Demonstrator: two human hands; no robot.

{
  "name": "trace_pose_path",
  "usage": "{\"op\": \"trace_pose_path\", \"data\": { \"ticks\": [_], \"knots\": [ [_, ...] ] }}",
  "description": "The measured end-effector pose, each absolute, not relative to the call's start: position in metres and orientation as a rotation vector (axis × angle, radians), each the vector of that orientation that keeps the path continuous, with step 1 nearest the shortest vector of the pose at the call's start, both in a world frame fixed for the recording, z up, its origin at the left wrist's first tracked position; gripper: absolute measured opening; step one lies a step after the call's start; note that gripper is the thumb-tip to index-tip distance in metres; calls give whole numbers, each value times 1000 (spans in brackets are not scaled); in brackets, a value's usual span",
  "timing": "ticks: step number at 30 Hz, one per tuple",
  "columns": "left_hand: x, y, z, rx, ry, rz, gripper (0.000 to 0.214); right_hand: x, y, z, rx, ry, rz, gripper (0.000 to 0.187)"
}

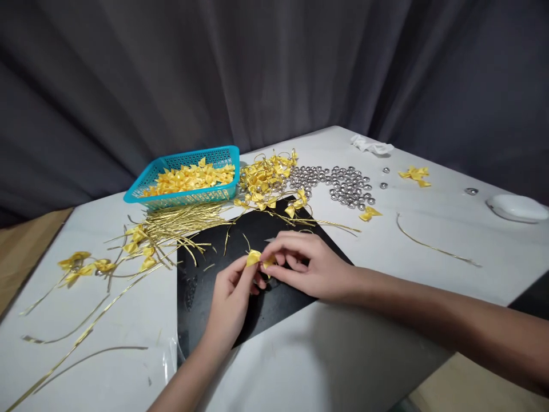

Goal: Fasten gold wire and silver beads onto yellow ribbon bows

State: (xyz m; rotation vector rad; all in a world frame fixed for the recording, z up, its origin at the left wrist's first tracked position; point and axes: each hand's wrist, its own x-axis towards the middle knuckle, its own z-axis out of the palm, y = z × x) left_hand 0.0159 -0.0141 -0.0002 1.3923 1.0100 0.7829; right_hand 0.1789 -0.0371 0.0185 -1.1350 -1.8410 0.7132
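Observation:
A yellow ribbon bow is pinched between my two hands, above a black mat. My left hand grips its left side with thumb and fingers. From the right, my right hand closes thumb and forefinger on the bow's other side. A thin gold cord sticks up by the bow; its lower part is hidden by my fingers. Just beyond the hands lie a bundle of gold cords and a pile of yellow bows with cords.
A blue basket of loose yellow bows stands at the back left. Many silver beads lie right of the pile. Farther right are a white dish, a crumpled white tissue and a single gold cord.

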Motion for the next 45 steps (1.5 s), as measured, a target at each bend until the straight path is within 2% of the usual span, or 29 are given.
{"op": "trace_pose_path", "data": {
  "ticks": [3,6,11,14,19,22,24,27,33,36,45],
  "knots": [
    [16,-14,0,1385,1011,788,26,180,-35,17,-1219,-1762,741,16],
    [17,-15,0,1396,1002,785,26,181,-34,13,-1199,-1805,716,10],
    [16,-15,-1,1382,1003,822,22,181,-35,9,-1030,-1944,480,14],
    [15,-15,-2,1385,987,829,23,182,-35,7,-915,-1997,373,7],
    [15,-15,-1,1374,976,841,24,182,-35,1,-897,-2021,281,9],
    [15,-15,-1,1383,981,855,24,182,-36,-1,-926,-1976,241,1],
    [16,-15,-2,1392,981,851,25,182,-36,0,-962,-1959,243,10],
    [17,-15,-2,1418,960,837,27,181,-35,4,-1035,-1909,378,11],
    [17,-16,-1,1460,894,819,25,177,-30,13,-1324,-1442,1199,15],
    [18,-15,-2,1457,885,820,24,176,-28,17,-1354,-1270,1439,15],
    [19,-16,-4,1502,870,823,22,178,-28,20,-1330,-1201,1473,29]
  ]
}}
